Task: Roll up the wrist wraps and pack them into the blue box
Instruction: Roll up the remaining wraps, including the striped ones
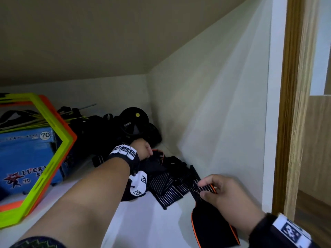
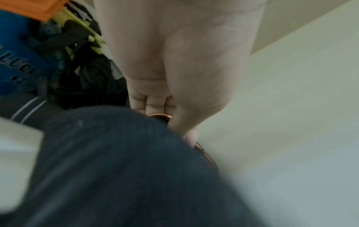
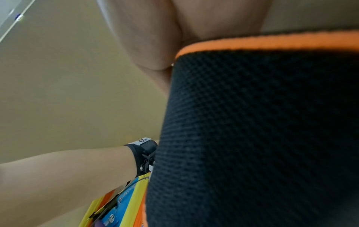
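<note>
White shelf (image 1: 157, 226) under black, orange-edged, white-striped wrist wraps (image 1: 166, 187), left hand (image 1: 143, 149) and right hand (image 1: 225, 196) each pinching one end.

Home storage closet: white shelf (image 1: 146, 228), piled sports gear (image 1: 134, 122).

the blue box (image 1: 25, 158) standing at the shelf's left edge is showing "lucky" beside a red star figure on its front, a small "70" under that, and a round "70" badge by a faint strip ending in "star" along its top edge. the left wrist view is catching "luc" on the same box (image 2: 17, 64), and the right wrist view is showing its "70" badge upside down (image 3: 111, 217).
</note>
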### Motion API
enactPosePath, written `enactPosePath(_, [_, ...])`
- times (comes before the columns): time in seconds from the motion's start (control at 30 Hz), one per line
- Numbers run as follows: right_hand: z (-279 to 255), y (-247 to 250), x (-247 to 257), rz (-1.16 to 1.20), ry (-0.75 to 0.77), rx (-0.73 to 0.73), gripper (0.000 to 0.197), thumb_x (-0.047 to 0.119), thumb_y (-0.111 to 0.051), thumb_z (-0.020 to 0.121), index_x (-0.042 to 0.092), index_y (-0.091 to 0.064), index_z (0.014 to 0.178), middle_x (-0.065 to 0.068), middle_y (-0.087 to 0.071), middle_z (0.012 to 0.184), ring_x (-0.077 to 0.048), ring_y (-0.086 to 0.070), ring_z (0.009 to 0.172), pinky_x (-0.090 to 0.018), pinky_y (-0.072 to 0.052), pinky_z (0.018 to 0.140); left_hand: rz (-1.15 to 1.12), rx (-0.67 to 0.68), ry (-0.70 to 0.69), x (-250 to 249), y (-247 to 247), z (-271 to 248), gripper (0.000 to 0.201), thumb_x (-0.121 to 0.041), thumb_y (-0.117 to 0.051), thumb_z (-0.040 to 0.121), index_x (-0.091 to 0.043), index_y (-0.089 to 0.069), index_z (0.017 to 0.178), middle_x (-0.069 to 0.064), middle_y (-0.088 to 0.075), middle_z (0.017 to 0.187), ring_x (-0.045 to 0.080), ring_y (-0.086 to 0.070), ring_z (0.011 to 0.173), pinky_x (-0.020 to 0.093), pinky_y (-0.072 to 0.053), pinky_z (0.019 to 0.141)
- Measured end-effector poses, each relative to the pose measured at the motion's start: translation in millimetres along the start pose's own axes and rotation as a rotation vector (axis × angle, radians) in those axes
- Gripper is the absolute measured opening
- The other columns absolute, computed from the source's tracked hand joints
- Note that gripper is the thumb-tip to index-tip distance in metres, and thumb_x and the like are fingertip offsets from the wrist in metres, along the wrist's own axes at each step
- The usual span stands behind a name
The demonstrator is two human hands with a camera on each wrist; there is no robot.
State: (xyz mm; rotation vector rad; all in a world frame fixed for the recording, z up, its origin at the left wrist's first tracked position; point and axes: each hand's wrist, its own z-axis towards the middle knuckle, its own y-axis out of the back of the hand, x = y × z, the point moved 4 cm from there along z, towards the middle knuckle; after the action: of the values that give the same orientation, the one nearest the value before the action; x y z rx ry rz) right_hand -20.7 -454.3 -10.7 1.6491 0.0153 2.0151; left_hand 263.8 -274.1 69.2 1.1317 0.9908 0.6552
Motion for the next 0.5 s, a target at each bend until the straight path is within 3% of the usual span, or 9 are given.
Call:
enactPosePath(0.07, [12.0, -4.3, 15.8, 0.027, 0.026, -0.010, 0.017, 0.017, -0.075, 0.082, 0.031, -0.073, 0.091, 0.001, -0.071, 0.073, -0.009, -0.060, 0.061, -0.027, -0.047, 0.061, -0.057, -0.054, 0.001, -7.4, 28.8, -5.7, 0.021, -0.003, -0.069, 0.082, -0.017, -0.080, 0.091, 0.003, -0.074, 0.092, 0.020, -0.069, 0.093, 0.020, -0.053, 0.080])
enactPosePath(0.13, [24.1, -10.7, 31.0, 0.062, 0.065, -0.020, 0.020, 0.025, -0.075, 0.074, 0.034, -0.072, 0.091, -0.009, -0.073, 0.080, -0.015, -0.062, 0.067, -0.045, -0.052, 0.069, -0.104, -0.153, -0.023, -14.3, 59.2, -15.2, 0.026, 0.001, -0.065, 0.081, -0.019, -0.081, 0.088, 0.003, -0.075, 0.094, 0.020, -0.069, 0.094, 0.020, -0.049, 0.077])
enactPosePath(0.2, [33.8, -17.3, 43.2, 0.112, 0.091, -0.012, 0.018, 0.023, -0.076, 0.073, 0.029, -0.073, 0.091, -0.016, -0.074, 0.084, -0.020, -0.064, 0.069, -0.051, -0.055, 0.077, -0.154, -0.243, -0.054, -19.2, 84.4, -27.2, 0.030, 0.002, -0.061, 0.082, -0.019, -0.081, 0.089, -0.001, -0.074, 0.092, 0.015, -0.067, 0.092, 0.017, -0.045, 0.077])
enactPosePath(0.27, [42.1, -23.9, 56.0, 0.166, 0.108, 0.004, 0.016, 0.013, -0.075, 0.079, 0.023, -0.074, 0.091, -0.016, -0.075, 0.087, -0.026, -0.068, 0.073, -0.051, -0.056, 0.080, -0.203, -0.307, -0.084, -22.7, 105.2, -41.0, 0.033, 0.003, -0.058, 0.082, -0.019, -0.081, 0.090, -0.007, -0.071, 0.089, 0.010, -0.064, 0.090, 0.016, -0.044, 0.079])
enactPosePath(0.33, [49.2, -29.9, 68.7, 0.209, 0.123, 0.015, 0.016, 0.006, -0.073, 0.083, 0.020, -0.074, 0.091, -0.019, -0.074, 0.088, -0.029, -0.069, 0.073, -0.046, -0.056, 0.077, -0.248, -0.349, -0.099, -23.6, 120.0, -54.5, 0.033, 0.002, -0.060, 0.079, -0.023, -0.080, 0.087, -0.010, -0.071, 0.082, 0.011, -0.066, 0.083, 0.015, -0.044, 0.072])
enactPosePath(0.4, [54.9, -34.9, 83.3, 0.230, 0.149, 0.015, 0.014, 0.004, -0.071, 0.086, 0.018, -0.074, 0.088, -0.020, -0.074, 0.086, -0.024, -0.066, 0.068, -0.039, -0.053, 0.072, -0.287, -0.398, -0.119, -23.7, 130.9, -71.0, 0.029, -0.003, -0.065, 0.075, -0.027, -0.079, 0.086, -0.012, -0.071, 0.078, 0.014, -0.069, 0.081, 0.017, -0.046, 0.068])
enactPosePath(0.5, [60.5, -42.0, 107.1, 0.249, 0.210, -0.010, 0.013, 0.005, -0.069, 0.089, 0.014, -0.073, 0.081, -0.012, -0.073, 0.074, -0.018, -0.062, 0.065, -0.033, -0.049, 0.070, -0.366, -0.461, -0.142, -22.0, 137.7, -96.3, 0.025, -0.012, -0.069, 0.074, -0.027, -0.080, 0.092, -0.007, -0.075, 0.088, 0.014, -0.071, 0.084, 0.023, -0.056, 0.076])
